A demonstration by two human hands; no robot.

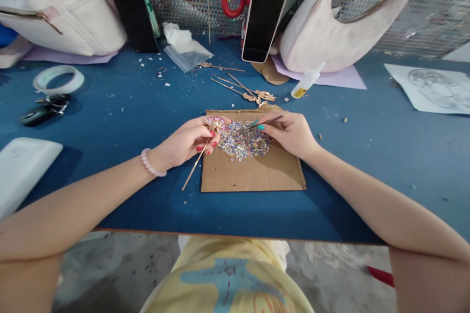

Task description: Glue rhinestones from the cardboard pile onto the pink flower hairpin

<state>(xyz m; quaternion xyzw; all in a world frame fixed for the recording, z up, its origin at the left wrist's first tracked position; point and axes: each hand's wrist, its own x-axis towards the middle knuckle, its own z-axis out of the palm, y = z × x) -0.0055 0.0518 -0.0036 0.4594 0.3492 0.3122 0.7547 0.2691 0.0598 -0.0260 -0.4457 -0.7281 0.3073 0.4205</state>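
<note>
My left hand [187,143] is closed around a gold hairpin stick [195,165] with a pink flower head [214,122], held over the left edge of a cardboard sheet [253,173]. My right hand [290,133] pinches metal tweezers [262,123] whose tips point left toward the flower. A heap of small shiny sequin chips [244,142] lies on the cardboard between both hands.
On the blue table [121,112] lie more gold hairpins [242,89], a glue bottle [307,80], a tape roll [58,79], a propped phone [263,22], two pale bags [330,34], a plastic bag [185,54], a white box [22,168] and a printed sheet [433,89].
</note>
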